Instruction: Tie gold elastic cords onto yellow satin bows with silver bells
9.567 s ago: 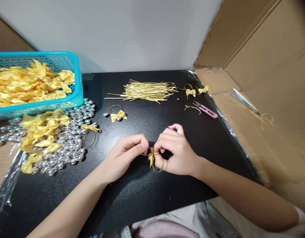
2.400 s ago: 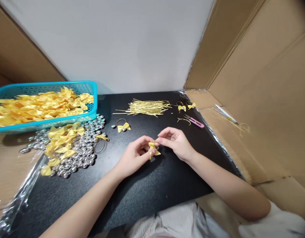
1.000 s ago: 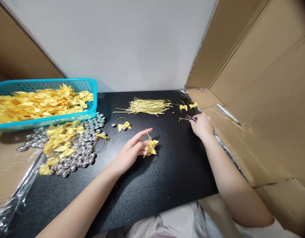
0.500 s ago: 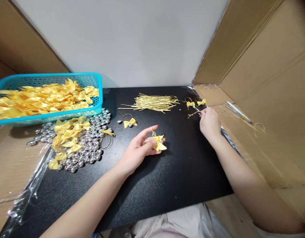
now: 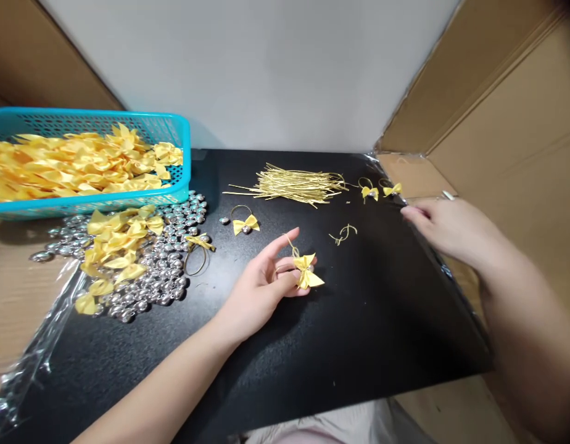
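One yellow bow [image 5: 308, 271] lay at clock centre, pinched in the left hand [image 5: 269, 283] above the black counter [image 5: 350, 345], its gold cord [image 5: 295, 251] looped above it. Right hand [image 5: 451, 228] near three o'clock, past the counter's edge; couldn't tell its grip. Step, as judged: finishing the cord; next move seemingly called for steady hold. Cord bundle [image 5: 298, 185] at twelve, blue basket [image 5: 128, 114] ten, silver beads [image 5: 141, 296] nine. Pale wall [image 5: 285, 74] behind, cardboard [image 5: 507, 92] two.

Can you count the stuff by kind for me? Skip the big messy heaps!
Blue basket: 1
Bundle of gold strips: 1
Yellow bows with hoops, set down: 4
Yellow bow in the left hand: 1
Total: 7
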`<action>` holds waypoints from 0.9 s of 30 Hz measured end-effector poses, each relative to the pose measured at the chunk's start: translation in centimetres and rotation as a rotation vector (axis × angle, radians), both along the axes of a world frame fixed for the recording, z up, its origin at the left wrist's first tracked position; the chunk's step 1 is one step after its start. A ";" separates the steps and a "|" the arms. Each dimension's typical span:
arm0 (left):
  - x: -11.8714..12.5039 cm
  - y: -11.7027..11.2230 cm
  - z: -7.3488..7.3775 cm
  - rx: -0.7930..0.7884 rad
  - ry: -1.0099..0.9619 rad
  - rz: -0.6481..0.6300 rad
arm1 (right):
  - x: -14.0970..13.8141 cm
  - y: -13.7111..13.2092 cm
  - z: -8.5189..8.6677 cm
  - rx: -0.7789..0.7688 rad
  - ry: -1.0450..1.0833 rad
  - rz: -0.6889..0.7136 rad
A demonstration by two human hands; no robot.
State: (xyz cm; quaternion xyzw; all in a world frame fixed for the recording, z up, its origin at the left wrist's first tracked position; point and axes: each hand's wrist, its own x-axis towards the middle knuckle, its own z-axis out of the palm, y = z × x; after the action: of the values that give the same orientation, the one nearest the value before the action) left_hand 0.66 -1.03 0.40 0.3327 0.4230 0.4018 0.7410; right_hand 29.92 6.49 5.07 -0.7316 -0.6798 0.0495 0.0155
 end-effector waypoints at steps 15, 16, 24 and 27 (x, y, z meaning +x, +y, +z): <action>-0.2 -0.1 -0.4 0.131 0.096 -0.038 | -7.1 -5.4 -3.9 0.024 0.533 0.681; -0.2 -0.2 -0.4 0.139 0.095 -0.039 | -7.1 -5.4 -3.9 0.045 0.523 0.681; 0.0 -0.3 -0.4 0.170 0.140 -0.039 | -7.4 -5.7 -3.9 0.092 0.460 0.679; 0.0 -0.4 -0.4 0.177 0.160 -0.047 | -7.5 -5.8 -4.0 0.081 0.467 0.684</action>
State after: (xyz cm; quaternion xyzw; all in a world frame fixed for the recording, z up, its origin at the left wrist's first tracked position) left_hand 0.71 -1.39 -0.03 0.4378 0.4358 0.3921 0.6817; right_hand 22.40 0.67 1.06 -0.4317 -0.8632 0.1894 0.1806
